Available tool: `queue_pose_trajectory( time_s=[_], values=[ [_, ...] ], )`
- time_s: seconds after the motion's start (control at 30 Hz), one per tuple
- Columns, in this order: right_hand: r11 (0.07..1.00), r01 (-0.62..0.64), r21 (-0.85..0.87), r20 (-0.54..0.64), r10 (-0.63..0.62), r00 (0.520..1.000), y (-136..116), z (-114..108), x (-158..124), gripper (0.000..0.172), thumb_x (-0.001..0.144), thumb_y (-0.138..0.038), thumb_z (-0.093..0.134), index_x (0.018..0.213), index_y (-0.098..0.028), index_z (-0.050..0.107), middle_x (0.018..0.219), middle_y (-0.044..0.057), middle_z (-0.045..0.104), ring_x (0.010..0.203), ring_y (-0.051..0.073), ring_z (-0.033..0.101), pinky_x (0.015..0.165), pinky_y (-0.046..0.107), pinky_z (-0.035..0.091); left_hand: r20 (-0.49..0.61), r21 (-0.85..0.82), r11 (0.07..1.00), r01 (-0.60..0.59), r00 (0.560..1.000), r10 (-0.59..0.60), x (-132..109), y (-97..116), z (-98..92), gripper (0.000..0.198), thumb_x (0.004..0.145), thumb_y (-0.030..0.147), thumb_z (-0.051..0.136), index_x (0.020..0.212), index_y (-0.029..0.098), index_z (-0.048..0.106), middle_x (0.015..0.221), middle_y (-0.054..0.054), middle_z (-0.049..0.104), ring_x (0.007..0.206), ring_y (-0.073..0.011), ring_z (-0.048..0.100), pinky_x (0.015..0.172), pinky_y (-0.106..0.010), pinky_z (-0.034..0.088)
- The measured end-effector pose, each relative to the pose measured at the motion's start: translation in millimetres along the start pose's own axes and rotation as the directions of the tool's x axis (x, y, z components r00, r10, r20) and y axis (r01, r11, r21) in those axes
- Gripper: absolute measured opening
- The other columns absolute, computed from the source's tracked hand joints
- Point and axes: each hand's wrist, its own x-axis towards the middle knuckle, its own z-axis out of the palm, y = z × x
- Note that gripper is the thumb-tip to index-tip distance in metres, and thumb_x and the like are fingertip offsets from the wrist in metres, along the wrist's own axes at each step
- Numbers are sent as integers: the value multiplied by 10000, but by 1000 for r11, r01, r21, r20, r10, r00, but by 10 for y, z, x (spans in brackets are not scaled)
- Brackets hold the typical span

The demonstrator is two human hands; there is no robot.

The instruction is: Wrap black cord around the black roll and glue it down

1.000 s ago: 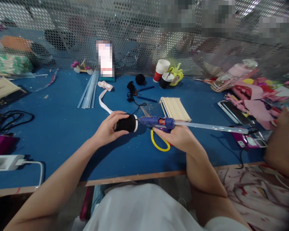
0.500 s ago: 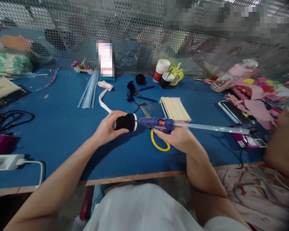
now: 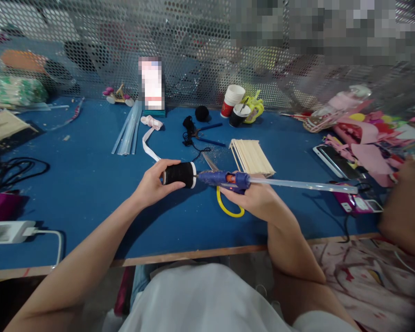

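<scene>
1. The spool (image 3: 180, 174) is clasped between the fingers of the left hand (image 3: 150, 186) near mid-view, its white end turned toward three o'clock.
2. The glue gun (image 3: 214, 178) is gripped by the fingers of the right hand (image 3: 261, 197), at three o'clock from the spool; its tip is aimed at the white end, though contact cannot be told.
3. The scissors (image 3: 210, 162) are partly hidden by the gun.
4. On the worktop (image 3: 90, 189), the pliers (image 3: 212, 142) are seen at one o'clock from the spool.
</scene>
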Motion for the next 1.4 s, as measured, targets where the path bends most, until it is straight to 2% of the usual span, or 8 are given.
queue_pose_trajectory(
  time_s=[0.2,0.43,0.67,0.8,0.97,1.17,1.27,1.4],
  values=[
    [975,-143,171,15,142,990,-57,-15,15,170,799,-318,517,708,-181,559,623,16,591,546,134,525,533,261,391,-6,-22,997,73,997,-73,-2,27,-6,496,709,406,645,1131,188,505,1062,-83,577,877,-194,586,673,-285,491],
    [965,-147,220,31,143,989,-72,-23,20,143,779,-291,540,684,-186,523,595,-2,571,516,116,504,495,246,360,-6,-22,992,122,992,-122,3,39,-14,500,706,418,641,1131,191,509,1045,-73,590,845,-185,588,661,-276,482],
    [956,-170,240,13,172,985,-85,-22,26,147,757,-289,565,655,-188,533,588,-8,574,540,126,528,529,248,387,6,-31,982,187,982,-187,0,66,-26,507,711,435,629,1140,196,504,1000,-66,610,779,-175,594,624,-269,482],
    [972,-151,180,20,150,988,-86,-37,29,149,787,-297,527,723,-179,593,619,11,593,553,135,533,531,256,398,-6,-63,987,147,989,-148,-4,44,-18,501,704,414,642,1132,190,508,1009,-69,605,803,-174,596,644,-270,492],
    [999,-5,-40,35,6,999,-39,-41,23,256,837,-296,437,832,-179,665,666,57,616,595,163,536,549,289,404,-14,-46,995,89,996,-90,-6,29,-10,492,700,402,651,1119,185,512,1020,-78,598,841,-188,596,653,-281,495],
    [986,98,-138,6,-98,995,23,-10,4,286,853,-258,406,895,-190,681,729,90,639,684,211,570,606,329,420,-6,-50,997,55,998,-56,-8,22,-3,497,696,386,662,1123,179,512,1050,-81,580,886,-191,587,695,-291,496],
    [985,80,-150,-11,-83,997,15,-7,9,312,857,-275,389,873,-170,683,732,104,641,681,225,577,609,344,426,-5,-53,998,27,1000,-27,-7,12,6,496,694,378,669,1120,181,510,1062,-84,567,927,-198,571,705,-289,493],
    [997,-17,-80,-32,15,999,-18,-10,31,275,835,-318,431,841,-167,662,741,85,639,677,203,578,615,317,438,-12,-39,999,-20,1000,20,-4,-4,15,490,692,368,676,1117,191,508,1069,-84,560,956,-203,560,730,-299,488]
  ],
)
